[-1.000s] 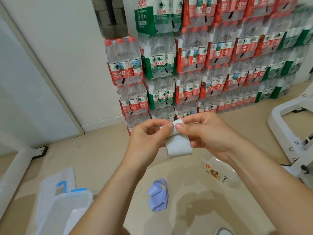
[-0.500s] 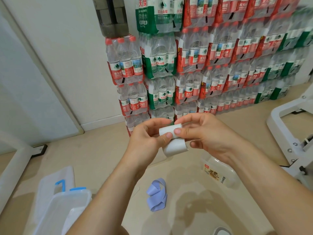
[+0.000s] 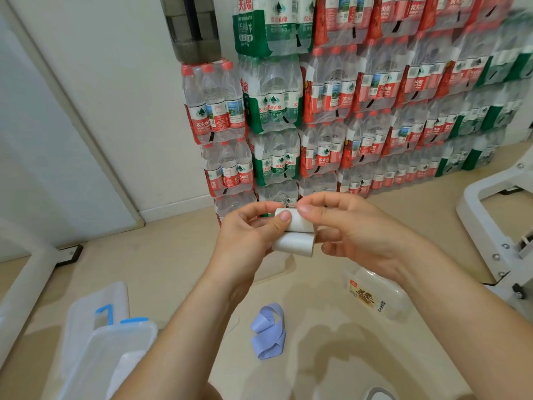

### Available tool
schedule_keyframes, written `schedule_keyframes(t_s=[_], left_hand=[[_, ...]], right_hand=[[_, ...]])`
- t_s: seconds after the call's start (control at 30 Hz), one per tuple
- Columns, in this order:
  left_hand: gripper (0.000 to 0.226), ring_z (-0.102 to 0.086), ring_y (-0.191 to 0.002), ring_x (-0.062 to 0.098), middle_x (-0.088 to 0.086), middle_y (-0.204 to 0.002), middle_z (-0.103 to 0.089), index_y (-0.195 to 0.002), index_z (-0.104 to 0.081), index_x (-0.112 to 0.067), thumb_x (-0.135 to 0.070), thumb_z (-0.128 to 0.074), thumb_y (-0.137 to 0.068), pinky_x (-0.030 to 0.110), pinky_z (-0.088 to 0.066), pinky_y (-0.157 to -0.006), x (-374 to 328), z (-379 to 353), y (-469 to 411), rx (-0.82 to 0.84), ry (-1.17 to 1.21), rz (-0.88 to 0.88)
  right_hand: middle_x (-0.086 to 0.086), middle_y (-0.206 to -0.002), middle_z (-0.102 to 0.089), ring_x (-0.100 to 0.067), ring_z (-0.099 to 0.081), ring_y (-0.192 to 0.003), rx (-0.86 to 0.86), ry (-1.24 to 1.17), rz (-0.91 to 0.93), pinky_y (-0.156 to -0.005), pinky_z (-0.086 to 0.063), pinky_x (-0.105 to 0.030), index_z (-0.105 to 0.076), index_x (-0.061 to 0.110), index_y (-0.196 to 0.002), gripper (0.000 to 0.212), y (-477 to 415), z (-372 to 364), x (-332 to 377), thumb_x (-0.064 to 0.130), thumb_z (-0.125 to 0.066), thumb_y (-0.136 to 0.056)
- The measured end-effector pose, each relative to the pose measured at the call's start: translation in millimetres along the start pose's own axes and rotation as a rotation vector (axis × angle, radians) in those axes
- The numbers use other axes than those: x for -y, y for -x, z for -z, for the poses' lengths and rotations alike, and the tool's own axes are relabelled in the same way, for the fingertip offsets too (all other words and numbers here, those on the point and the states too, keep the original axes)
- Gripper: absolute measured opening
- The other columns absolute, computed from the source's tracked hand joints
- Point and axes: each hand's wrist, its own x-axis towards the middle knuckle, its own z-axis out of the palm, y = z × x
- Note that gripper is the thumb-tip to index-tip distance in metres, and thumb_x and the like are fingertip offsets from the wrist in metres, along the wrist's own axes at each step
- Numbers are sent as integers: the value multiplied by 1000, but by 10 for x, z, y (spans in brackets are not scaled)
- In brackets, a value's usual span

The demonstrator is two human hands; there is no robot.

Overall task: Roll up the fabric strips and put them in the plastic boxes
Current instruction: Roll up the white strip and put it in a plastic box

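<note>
Boxes first: the plastic box [image 3: 101, 353] sits nearest us at seven o'clock, below our left hand [image 3: 251, 235]; a loose purple strip [image 3: 268, 332] lies on the floor [image 3: 178, 284] at six, and a labelled clear box [image 3: 377, 298] at four, under our right hand [image 3: 354, 235]. Higher, both grips pinch the white strip [image 3: 294, 235], its roll axis running nine to three, a short tail curling beneath. We judge the drop goes down toward seven, over open floor. Bottle packs [image 3: 331, 111] wall off twelve.

Floor [image 3: 173, 269]: purple strip [image 3: 268, 332], plastic boxes [image 3: 115, 353]
</note>
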Motion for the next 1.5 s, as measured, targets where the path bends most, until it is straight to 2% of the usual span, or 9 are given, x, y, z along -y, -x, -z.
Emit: schedule_keyframes(t_s=[0.07,0.27,0.4,0.63,0.97,1.07,1.2,1.37,1.5], left_hand=[[17,-64,-61,13,8,-80,-70,-101,-67,-7,-10,-69,-84,18,-47,-50,1,5,3,-4,-15,-12],[21,-68,-81,24,14,-92,-72,-102,-68,-6,-10,-70,-82,29,-51,-67,-1,-2,4,-10,8,-7],[25,-69,-79,22,7,-84,-70,-105,-59,-8,-8,-70,-83,36,-57,-76,-12,-36,9,-6,86,11],[23,-66,-69,21,17,-88,-66,-95,-55,-14,-8,-72,-81,22,-53,-58,-32,-45,20,-17,110,63],[21,-66,-63,16,7,-71,-69,-93,-61,-9,6,-68,-80,20,-54,-58,-32,-15,34,4,131,57],[36,-65,-70,20,11,-80,-69,-104,-63,-14,11,-67,-78,25,-56,-69,-53,8,57,117,134,24],[66,-61,-75,13,6,-96,-64,-120,-60,-39,7,-73,-75,31,-53,-78,-34,9,85,224,-179,-134],[36,-60,-70,11,-7,-84,-71,-98,-72,-37,-8,-76,-75,19,-50,-65,-64,-32,91,186,-241,-239],[22,-55,-65,17,-4,-75,-71,-89,-76,-30,-14,-77,-75,27,-50,-64,-55,-60,101,104,-231,-240]], right_hand=[[-2,-84,-67,-9,-61,-57,40,-4,-57,-57,-37,-23,-73,18,-97,28,-3,-5,-17,40,-67,-81],[-3,-81,-72,-8,-63,-59,30,26,-48,-59,-37,-22,-76,14,-91,15,-27,10,-42,24,-68,-85],[-6,-88,-71,-11,-61,-66,-18,-23,-33,-56,-36,-19,-73,12,-103,21,-64,3,-52,18,-69,-84],[-6,-88,-68,-11,-59,-65,-88,-147,-22,-57,-39,-18,-70,10,-107,25,-81,6,-42,9,-68,-83],[-2,-76,-62,-11,-58,-53,-125,-111,14,-54,-44,-20,-69,16,-95,21,-50,-38,-23,1,-70,-80],[-7,-79,-64,-17,-63,-58,-120,-121,33,-49,-41,-18,-69,16,-93,21,-40,-16,0,0,-70,-80],[-4,-72,-71,-17,-67,-57,-97,-194,-3,-49,-41,-18,-72,15,-90,20,-16,26,28,-2,-68,-79],[-7,-70,-69,-14,-62,-53,-35,-247,-130,-49,-38,-17,-71,9,-100,22,-12,19,30,3,-65,-80],[-8,-74,-66,-14,-62,-53,-19,-279,-152,-48,-45,-17,-69,4,-103,20,-23,4,17,10,-63,-84]])
